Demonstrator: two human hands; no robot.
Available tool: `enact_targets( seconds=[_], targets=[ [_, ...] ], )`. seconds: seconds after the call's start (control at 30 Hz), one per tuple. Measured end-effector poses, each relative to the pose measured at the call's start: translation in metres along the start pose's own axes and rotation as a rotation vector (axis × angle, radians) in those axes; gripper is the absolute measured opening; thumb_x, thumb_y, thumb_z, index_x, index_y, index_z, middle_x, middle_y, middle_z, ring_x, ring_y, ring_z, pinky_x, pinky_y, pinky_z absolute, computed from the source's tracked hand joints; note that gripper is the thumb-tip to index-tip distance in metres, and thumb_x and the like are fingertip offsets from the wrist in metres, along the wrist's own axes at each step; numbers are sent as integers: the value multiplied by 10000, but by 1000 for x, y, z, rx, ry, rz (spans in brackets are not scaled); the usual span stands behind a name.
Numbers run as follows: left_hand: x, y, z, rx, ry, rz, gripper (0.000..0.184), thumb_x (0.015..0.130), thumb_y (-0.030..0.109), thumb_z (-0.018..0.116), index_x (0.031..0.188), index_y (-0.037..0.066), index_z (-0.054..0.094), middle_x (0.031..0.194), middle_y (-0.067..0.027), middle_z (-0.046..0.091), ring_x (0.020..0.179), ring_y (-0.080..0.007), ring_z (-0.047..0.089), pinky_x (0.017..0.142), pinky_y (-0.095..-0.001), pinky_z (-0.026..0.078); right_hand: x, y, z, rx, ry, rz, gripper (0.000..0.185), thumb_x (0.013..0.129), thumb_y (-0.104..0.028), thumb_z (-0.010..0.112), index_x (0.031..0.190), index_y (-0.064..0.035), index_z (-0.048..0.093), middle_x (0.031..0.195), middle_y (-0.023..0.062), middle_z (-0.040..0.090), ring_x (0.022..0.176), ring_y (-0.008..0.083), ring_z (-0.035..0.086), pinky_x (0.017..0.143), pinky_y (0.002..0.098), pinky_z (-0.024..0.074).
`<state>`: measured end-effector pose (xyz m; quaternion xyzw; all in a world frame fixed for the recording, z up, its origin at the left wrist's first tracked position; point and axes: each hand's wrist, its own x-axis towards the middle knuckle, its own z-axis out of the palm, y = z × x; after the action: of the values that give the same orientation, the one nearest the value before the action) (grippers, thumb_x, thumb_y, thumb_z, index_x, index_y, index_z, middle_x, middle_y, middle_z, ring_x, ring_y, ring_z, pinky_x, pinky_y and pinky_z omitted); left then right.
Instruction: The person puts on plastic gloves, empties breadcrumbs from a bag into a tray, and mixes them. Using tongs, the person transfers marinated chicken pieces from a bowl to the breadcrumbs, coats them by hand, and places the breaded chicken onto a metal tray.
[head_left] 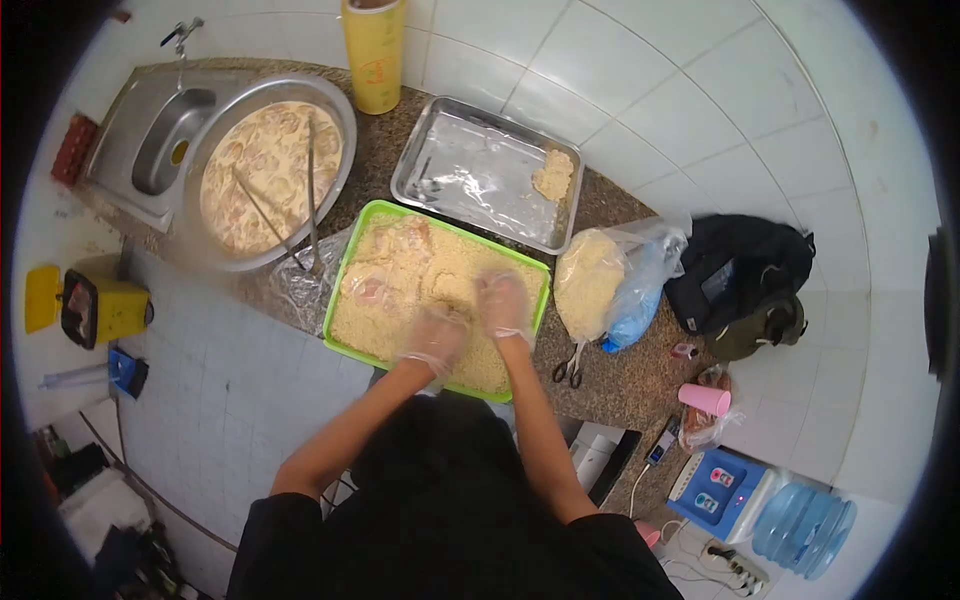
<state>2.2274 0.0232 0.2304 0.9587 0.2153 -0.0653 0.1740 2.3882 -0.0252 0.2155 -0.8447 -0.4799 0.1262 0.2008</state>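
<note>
Pressing coarse pale crumbs [390, 322] in green rectangular tray [352, 350], my gloved left hand [503, 303] and right hand [438, 337]; finger spread unclear.

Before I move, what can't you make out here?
All in the head view:
- Left hand and right hand: fingers blurred; grip unclear.
- Crumbs beneath both hands: hidden by them.
- Tongs: far tips seem sunk in the pale mixture.
- Scissors: blades hidden by the crumb bag.
- Yellow container: top cut by the upper edge.
</note>
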Motion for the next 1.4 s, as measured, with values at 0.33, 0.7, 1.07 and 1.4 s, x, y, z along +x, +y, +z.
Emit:
enact_targets(
  seconds=[0.33,0.7,1.07,1.4],
  targets=[
    [134,-20,3,79,647,62,336,863,195,572,1186,163,662,932,-76,586,891,-266,560,723,-468,437,-53,9,-3,27,12,340,265,911,-350,648,898,-109,758,834,214,686,793,407,677,710,498,530],
    [161,35,39,104,464,472,436,891,185,540,1314,199,646,925,-43,575,868,-248,548,702,-441,440,-105,21,-44,396,167,615,214,918,-204,692,1013,-21,747,851,183,723,740,281,705,692,368,526],
    [153,8,-6,40,244,5,116,912,239,582,958,159,651,961,-91,647,890,-304,605,726,-479,429,-107,37,-56,634,278,480,245,951,-180,601,1056,-7,738,898,228,710,833,326,712,761,411,543],
    [141,-29,8,-248,642,-113,229,964,249,549,1097,124,687,944,-153,661,916,-373,630,777,-471,489,-23,24,41,-433,206,293,307,897,-345,701,830,-45,701,729,216,632,724,392,634,661,475,497]
  ],
)
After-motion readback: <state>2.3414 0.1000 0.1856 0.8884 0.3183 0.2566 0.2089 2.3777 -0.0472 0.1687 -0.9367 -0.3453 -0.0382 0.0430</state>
